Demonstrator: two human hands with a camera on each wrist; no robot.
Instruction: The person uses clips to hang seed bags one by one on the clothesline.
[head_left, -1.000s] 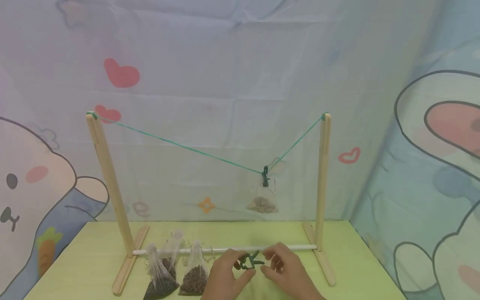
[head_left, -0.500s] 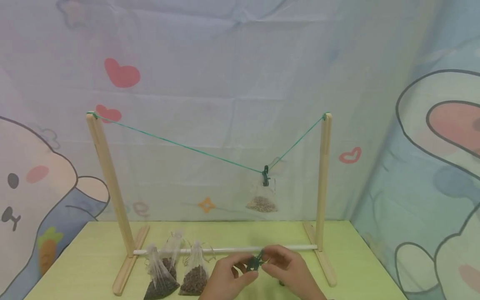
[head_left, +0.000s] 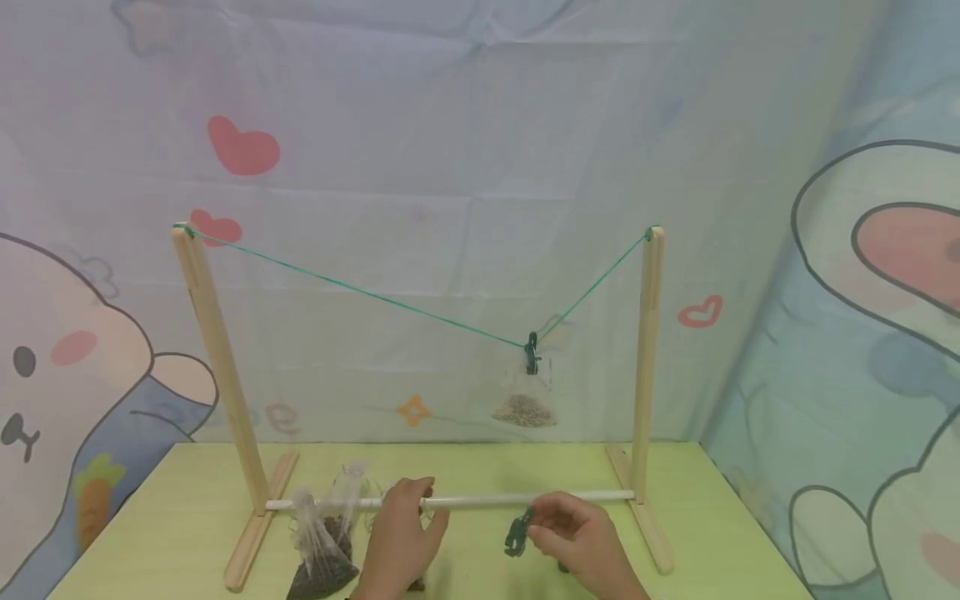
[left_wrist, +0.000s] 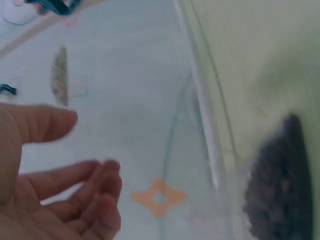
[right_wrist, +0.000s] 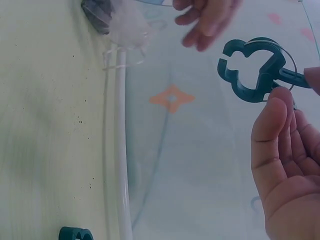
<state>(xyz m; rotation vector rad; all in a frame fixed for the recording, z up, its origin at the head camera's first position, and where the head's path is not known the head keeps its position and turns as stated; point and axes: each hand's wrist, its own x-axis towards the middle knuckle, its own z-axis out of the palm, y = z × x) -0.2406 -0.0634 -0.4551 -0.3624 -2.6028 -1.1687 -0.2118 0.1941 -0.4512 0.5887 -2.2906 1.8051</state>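
Note:
My right hand (head_left: pixel 581 533) pinches a dark green plastic clip (right_wrist: pixel 260 75) by its handles, thumb against fingers. In the right wrist view the clip's rounded jaws stand slightly apart, with nothing between them. My left hand (head_left: pixel 397 537) holds nothing, its fingers loosely bent, above a sheer bag of dark brown bits (left_wrist: pixel 280 185); it hides most of that bag in the head view. To its left lie a mesh bag of black grains (head_left: pixel 322 571) and another mesh bag (head_left: pixel 347 492) behind it.
A green cord (head_left: pixel 360 292) sags between two wooden posts (head_left: pixel 647 358). From it another green clip (head_left: pixel 532 354) holds a clear bag of pale grains (head_left: pixel 522 410). A white rod (head_left: pixel 517 500) joins the post feet. One more green clip (right_wrist: pixel 75 234) lies on the table.
My left hand has let go of the green clip and moved left over the brown-filled bag. The clip is now in my right hand alone, its jaws turned downward in the head view.

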